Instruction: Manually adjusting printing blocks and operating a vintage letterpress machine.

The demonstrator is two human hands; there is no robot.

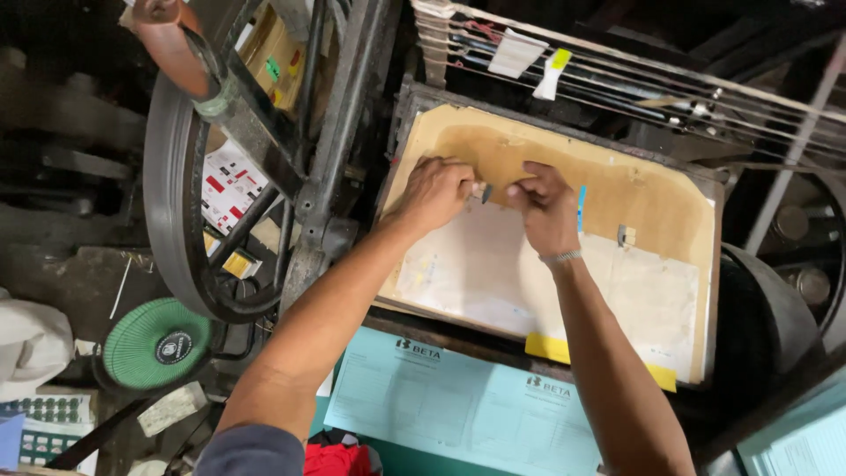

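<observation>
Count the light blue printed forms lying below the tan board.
3. One light blue form lies below the tan board, near the left forearm; a second adjoins it on the right; a third shows at the bottom right corner. Arms may hide more.

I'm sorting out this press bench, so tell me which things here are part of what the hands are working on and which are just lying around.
In use:
left hand
right hand
small dark piece pinched between them
brown board
white sheet on it

Lying about:
green fan
light blue forms
big wheel
red cloth
</observation>
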